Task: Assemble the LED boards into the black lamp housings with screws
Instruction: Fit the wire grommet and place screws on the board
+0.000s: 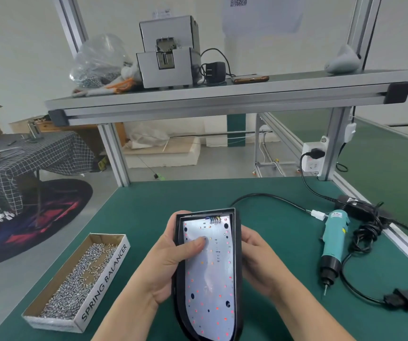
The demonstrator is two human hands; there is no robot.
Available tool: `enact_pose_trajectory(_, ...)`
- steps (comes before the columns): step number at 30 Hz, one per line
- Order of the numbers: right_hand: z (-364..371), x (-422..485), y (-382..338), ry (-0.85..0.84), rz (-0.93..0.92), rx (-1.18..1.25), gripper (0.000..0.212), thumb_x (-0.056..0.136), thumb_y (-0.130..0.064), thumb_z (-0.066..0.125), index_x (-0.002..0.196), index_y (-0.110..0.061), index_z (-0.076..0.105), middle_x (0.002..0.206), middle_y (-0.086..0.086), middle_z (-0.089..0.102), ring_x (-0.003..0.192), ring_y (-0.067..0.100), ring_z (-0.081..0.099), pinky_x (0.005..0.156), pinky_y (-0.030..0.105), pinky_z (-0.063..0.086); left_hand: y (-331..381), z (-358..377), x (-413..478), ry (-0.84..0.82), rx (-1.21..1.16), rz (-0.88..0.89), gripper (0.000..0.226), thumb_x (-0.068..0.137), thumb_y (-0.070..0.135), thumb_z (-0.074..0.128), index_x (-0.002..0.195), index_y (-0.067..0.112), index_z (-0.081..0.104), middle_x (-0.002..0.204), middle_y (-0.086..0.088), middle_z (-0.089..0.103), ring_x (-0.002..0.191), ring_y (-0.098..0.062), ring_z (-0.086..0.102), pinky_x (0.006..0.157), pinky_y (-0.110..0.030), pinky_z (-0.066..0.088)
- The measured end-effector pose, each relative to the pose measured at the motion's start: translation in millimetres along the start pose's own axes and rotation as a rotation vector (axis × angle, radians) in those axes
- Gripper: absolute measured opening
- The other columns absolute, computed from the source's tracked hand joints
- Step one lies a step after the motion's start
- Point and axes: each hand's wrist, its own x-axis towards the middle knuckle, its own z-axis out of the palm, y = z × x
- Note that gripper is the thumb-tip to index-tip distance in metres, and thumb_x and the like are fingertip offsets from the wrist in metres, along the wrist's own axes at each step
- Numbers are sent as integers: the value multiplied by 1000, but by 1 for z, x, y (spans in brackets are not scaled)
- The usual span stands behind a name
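Observation:
A black lamp housing (237, 262) is held up over the green table in front of me. A white LED board (210, 279) dotted with small red LEDs lies inside it, with coloured wires at its top end. My left hand (171, 264) grips the housing's left edge, and its thumb presses on the board's upper part. My right hand (257, 262) grips the housing's right side, fingers hidden behind it. A cardboard box of silver screws (80, 279) sits to the left. A teal electric screwdriver (333, 244) lies to the right, untouched.
The screwdriver's black cable (271, 196) and power adapter (360, 205) trail across the right of the green table (148, 205). A wall socket (313, 157) is fixed to the frame post. The shelf (222, 94) above carries a screw feeder machine (171, 52), bagged screws and a phone.

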Motion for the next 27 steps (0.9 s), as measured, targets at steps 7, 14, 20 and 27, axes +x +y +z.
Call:
enact_pose_trajectory(7, -8, 3, 4, -57, 25, 88, 28, 82, -8, 61, 106, -4, 76, 104, 17, 74, 88, 28, 70, 84, 38, 56, -2, 2, 1, 14, 49, -4, 60, 63, 16, 96, 112, 15, 61, 112, -17, 70, 92, -34, 71, 77, -44, 58)
enact_pose_trajectory(14, -15, 6, 6, -43, 194, 291, 23, 89, -14, 59, 101, -4, 76, 99, 14, 72, 85, 27, 69, 75, 36, 55, 2, 21, 3, 64, 253, 53, 35, 79, 20, 82, 109, 23, 64, 107, -11, 74, 92, -25, 72, 76, -35, 59)
enact_pose_trajectory(20, -11, 5, 7, -51, 218, 314, 22, 94, -17, 57, 106, -2, 68, 103, 15, 64, 92, 32, 59, 83, 43, 48, 8, 31, 0, 97, 274, 69, 28, 80, 18, 79, 101, 19, 61, 91, -13, 73, 74, -29, 71, 65, -43, 61)
enact_pose_trajectory(27, -12, 2, 8, -6, 183, 213, 20, 99, -16, 52, 94, -7, 69, 89, 7, 73, 78, 19, 70, 67, 29, 55, 6, 28, -1, 149, 264, 43, 30, 80, 13, 83, 99, 15, 60, 87, -13, 70, 69, -27, 67, 61, -41, 59)
